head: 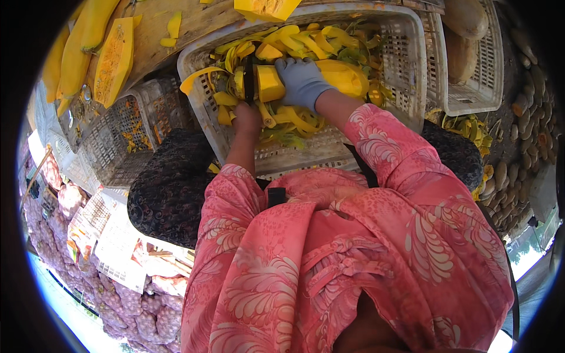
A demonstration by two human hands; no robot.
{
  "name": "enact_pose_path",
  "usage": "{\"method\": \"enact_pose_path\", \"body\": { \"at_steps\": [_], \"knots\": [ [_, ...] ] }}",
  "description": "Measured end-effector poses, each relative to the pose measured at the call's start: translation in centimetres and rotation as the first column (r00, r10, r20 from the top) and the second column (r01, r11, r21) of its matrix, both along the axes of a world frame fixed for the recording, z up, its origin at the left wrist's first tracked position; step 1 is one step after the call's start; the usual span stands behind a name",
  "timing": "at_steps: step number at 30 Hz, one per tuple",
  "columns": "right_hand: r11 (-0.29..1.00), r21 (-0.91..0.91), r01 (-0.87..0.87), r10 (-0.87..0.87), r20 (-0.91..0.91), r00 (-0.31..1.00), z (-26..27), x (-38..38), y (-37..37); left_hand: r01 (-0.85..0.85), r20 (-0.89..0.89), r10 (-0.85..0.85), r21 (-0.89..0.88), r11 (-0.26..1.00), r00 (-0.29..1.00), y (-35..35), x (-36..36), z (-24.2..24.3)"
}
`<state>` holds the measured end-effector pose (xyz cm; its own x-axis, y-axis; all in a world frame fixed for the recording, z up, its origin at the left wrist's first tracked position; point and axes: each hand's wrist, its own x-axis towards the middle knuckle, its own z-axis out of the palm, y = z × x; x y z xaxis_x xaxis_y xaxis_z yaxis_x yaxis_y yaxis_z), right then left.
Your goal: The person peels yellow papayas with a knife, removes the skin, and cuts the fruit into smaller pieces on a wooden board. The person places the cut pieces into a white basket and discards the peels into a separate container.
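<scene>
My left hand (pixel 247 119), bare, is closed around the lower end of a knife, whose dark blade (pixel 249 79) points away from me. Just right of the blade lies the flat-ended neck of a peeled yellow squash (pixel 270 84). My right hand (pixel 302 81), in a grey glove, grips the squash from above, hiding its middle; the wide end (pixel 344 79) shows beyond the glove. Squash peels (pixel 304 119) and a cut chunk (pixel 268 52) lie around it in a pale plastic crate (pixel 410 57). Under my left hand the knife handle is hidden.
Peeled squashes and a halved squash (pixel 114 61) rest on a wooden board (pixel 194 22) at the upper left. A crate (pixel 476 103) at right holds unpeeled squashes (pixel 461 53). More crates (pixel 128 132) stand left; many squashes (pixel 534 128) lie on the ground at right.
</scene>
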<state>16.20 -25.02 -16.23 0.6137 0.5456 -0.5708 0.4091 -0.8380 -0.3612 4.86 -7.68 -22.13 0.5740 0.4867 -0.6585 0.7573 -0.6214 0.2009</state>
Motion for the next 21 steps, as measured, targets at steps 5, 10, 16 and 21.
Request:
{"method": "enact_pose_path", "body": {
  "at_steps": [5,10,16,21],
  "knots": [
    [0.927,0.215,0.307,-0.317,0.012,0.948,3.7,-0.1,-6.8,0.146,0.019,-0.145,-0.050,0.988,0.989,0.3,1.7,4.9],
    [0.704,0.386,0.596,-0.636,-0.031,0.771,5.3,-1.2,-12.7,0.232,0.368,-0.207,-0.025,0.972,0.907,-3.6,1.0,13.7],
    [0.846,0.312,0.433,-0.462,0.025,0.886,4.1,-1.6,-8.0,0.334,0.527,-0.389,0.201,0.921,0.756,-6.8,-1.2,17.5],
    [0.974,-0.065,0.219,-0.219,0.012,0.976,2.0,-1.0,-6.9,0.381,0.380,-0.425,0.190,0.905,0.822,-7.8,-3.1,14.8]
  ]
}}
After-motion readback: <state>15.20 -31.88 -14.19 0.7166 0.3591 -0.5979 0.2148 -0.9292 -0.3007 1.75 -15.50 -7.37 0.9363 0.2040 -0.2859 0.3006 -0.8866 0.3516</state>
